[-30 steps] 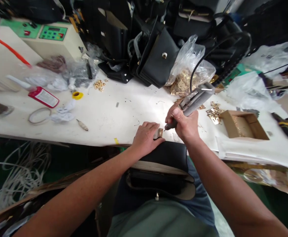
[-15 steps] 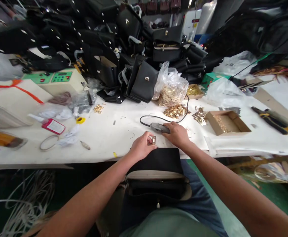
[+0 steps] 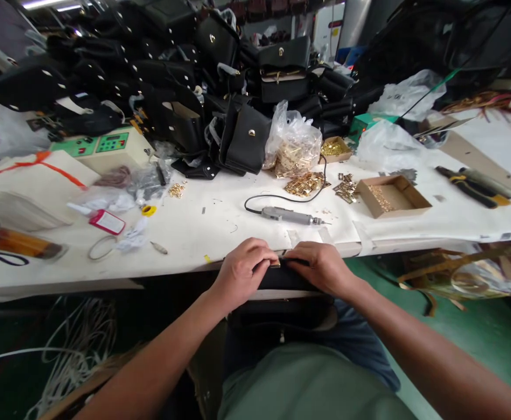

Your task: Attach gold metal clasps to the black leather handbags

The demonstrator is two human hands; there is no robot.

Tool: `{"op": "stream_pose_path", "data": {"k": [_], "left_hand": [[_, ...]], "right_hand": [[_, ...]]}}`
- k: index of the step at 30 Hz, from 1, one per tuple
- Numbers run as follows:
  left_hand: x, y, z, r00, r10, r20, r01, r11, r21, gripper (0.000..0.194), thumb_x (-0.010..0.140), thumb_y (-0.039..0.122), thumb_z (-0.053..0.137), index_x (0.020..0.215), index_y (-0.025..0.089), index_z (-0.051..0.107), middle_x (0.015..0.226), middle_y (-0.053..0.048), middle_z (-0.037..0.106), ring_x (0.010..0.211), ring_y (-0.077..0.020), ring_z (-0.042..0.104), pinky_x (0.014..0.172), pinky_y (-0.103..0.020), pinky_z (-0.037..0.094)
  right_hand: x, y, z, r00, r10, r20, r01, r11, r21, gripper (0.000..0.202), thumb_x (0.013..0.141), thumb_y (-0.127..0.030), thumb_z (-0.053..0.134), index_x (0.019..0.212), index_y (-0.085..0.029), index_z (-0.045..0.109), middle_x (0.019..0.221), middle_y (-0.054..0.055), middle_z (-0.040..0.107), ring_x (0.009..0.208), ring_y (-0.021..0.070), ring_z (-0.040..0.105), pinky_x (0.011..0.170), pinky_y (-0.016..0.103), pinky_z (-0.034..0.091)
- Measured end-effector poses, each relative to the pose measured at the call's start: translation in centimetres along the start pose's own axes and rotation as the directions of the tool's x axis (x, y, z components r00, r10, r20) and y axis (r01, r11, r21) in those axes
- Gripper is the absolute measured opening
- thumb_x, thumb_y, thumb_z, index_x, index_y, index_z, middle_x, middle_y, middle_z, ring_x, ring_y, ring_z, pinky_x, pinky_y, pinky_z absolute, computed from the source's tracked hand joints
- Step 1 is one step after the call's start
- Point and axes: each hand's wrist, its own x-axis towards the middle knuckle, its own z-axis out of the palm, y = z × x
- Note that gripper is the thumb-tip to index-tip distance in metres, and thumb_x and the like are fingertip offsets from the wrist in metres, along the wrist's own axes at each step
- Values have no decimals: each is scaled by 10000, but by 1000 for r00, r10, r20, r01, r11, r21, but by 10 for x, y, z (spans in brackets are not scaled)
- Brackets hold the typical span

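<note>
A black handbag (image 3: 288,281) lies on my lap against the table edge, its flap raised and its pale lining showing. My left hand (image 3: 242,269) is closed at the flap's far edge, pinching a small gold-coloured metal plate (image 3: 275,265) that is mostly covered by the fingers. Just right of it, my right hand (image 3: 323,267) grips the same flap edge between thumb and fingers. Beyond both hands, a grey corded electric screwdriver (image 3: 288,215) rests on the table, its bit pointing right.
Piled gold metal fittings (image 3: 303,184) lie behind the screwdriver, beside a cardboard box (image 3: 393,198) of small parts. Pliers (image 3: 469,186) are at the right. Many black bags (image 3: 247,140) crowd the back. A red-labelled bottle (image 3: 107,221) and yellow tape roll (image 3: 149,210) lie left.
My right hand has let go of the electric screwdriver and moved back to the bag's flap. My left hand has brought the metal plate down to the flap edge. The view has shifted slightly.
</note>
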Motion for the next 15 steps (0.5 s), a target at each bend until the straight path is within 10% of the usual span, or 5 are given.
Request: {"op": "stream_pose_path", "data": {"k": [15], "left_hand": [[-43,61,-16,929,362,-80,-304,866,396,174,903,70,671,978,227,687,976,-14,762,918,-175,662,825,-330,551]], "right_hand": [[-42,-45,-10,934,-203,-296,198,979,-45,179,968,-216,667,1093,-207,794,953,69,790,830,192,729,731,300,556]]}}
